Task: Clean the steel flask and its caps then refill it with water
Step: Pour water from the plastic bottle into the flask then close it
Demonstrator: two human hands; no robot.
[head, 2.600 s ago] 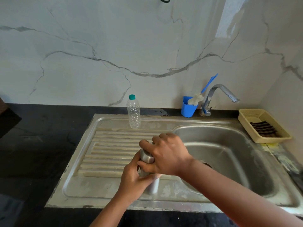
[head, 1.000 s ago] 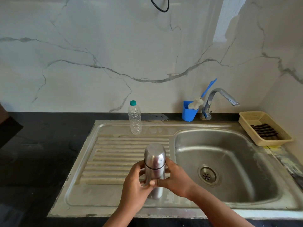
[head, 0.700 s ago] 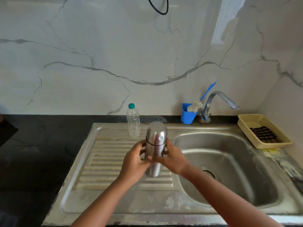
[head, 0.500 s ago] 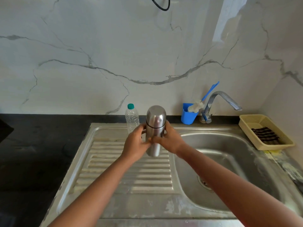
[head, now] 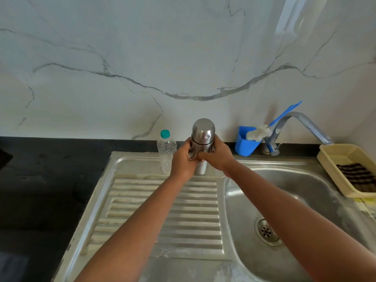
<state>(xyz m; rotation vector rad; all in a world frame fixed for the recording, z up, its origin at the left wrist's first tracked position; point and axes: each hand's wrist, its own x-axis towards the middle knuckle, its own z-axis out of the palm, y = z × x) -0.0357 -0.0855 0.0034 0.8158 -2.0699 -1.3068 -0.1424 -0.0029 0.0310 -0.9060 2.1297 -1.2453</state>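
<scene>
the steel flask (head: pixel 201 145) stands upright at the back of the drainboard (head: pixel 162 210), roughly at twelve o'clock from the person, its outer cap (head: pixel 203 130) on; whether its base rests on the steel or hangs just above it cannot be told. the left hand (head: pixel 183 159) wraps its fingers round the flask body from nine o'clock, and the right hand (head: pixel 217 157) curls round it from three o'clock, both gripping below the cap seam. a plastic water bottle (head: pixel 166 151) stands just beside the flask at nine o'clock, and the sink basin (head: pixel 305 200) lies toward four o'clock. a blue cup (head: pixel 245 145) with a brush (head: pixel 258 132) sits at two o'clock by the tap (head: pixel 295 123). with the flask capped and both hands on it, the step looks like setting it down or readying it; which end of the task this is cannot be judged. if cleaning lies ahead, the next move calls for one hand steadying the body while the other twists off the cap.
</scene>
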